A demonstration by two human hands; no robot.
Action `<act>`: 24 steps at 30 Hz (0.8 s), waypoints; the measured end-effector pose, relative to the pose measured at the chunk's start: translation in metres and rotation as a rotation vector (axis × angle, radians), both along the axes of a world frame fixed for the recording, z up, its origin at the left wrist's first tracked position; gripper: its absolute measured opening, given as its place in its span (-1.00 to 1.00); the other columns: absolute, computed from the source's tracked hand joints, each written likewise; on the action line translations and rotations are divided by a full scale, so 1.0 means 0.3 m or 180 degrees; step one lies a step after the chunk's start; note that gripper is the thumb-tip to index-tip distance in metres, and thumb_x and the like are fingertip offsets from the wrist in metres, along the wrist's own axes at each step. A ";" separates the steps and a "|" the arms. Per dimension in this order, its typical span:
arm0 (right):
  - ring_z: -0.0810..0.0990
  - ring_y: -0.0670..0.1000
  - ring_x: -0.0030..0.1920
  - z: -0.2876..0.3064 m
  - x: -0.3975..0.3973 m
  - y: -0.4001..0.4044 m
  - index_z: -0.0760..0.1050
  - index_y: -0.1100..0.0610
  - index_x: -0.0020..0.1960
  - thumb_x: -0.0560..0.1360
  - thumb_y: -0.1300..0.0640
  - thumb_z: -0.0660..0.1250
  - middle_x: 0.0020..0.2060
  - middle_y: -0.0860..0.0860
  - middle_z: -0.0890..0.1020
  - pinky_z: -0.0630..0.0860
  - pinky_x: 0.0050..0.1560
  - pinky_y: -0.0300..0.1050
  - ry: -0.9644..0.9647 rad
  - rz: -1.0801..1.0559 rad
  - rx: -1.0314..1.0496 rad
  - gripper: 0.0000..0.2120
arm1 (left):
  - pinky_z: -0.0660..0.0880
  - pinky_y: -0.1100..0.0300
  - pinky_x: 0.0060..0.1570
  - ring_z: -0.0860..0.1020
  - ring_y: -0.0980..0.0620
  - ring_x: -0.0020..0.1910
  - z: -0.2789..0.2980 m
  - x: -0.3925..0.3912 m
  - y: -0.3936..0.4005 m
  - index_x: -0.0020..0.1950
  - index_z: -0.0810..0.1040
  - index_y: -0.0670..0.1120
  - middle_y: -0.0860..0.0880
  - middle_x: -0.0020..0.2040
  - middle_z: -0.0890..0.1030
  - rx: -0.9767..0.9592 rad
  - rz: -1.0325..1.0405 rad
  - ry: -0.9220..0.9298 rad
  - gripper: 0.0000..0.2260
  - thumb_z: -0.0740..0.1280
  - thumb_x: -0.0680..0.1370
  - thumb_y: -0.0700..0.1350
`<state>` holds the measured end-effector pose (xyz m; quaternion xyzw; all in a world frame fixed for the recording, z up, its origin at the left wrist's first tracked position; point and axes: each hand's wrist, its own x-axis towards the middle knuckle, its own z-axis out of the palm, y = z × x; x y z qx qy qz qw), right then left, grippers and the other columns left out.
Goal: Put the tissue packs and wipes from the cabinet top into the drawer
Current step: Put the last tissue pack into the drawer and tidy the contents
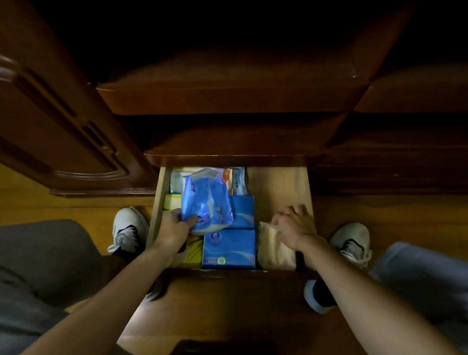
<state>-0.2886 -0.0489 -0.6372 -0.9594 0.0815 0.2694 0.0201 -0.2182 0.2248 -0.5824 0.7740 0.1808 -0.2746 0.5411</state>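
Far left, an open cabinet door (61, 134) in dark brown wood hangs over the wooden floor (26, 204). Next to it, a white shoe (128, 229) sits just beside the open drawer (280, 187), a pale wooden box pulled out from under the dark cabinet front.

Inside the drawer's left edge there's a yellow pack (172, 201), partly covered. The left hand (173, 230) is in over it, fingers curled tight round the bottom corner of a blue tissue pack (206, 200): crinkly, glossy plastic, blue with a pale patch low down, held tilted above the other contents. Behind it, at the back of the drawer, a white pack (239, 182) with printing too small to read stands on end.

Centre now: two flat blue packs (229, 246) lie one behind the other on the drawer floor, the nearer one showing a small round mark near its front edge.

To the right, a beige pack (276, 251) lies along the drawer's front right corner. The right hand (293, 228) rests on its far end; whether those fingers grip it, I cannot tell. Farthest right, the other white shoe (353, 243) stands on the floor.
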 end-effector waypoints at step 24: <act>0.59 0.17 0.19 0.053 0.039 0.040 0.50 0.13 0.36 0.49 0.18 0.44 0.38 0.18 0.46 0.56 0.05 0.03 -0.0174 0.0277 -0.0626 -0.56 | 0.68 0.00 -0.21 0.69 -0.05 -0.19 -0.057 0.015 -0.107 0.11 0.53 -0.08 -0.08 -0.06 0.69 -0.0621 0.0112 0.0011 -0.85 0.41 0.56 -0.21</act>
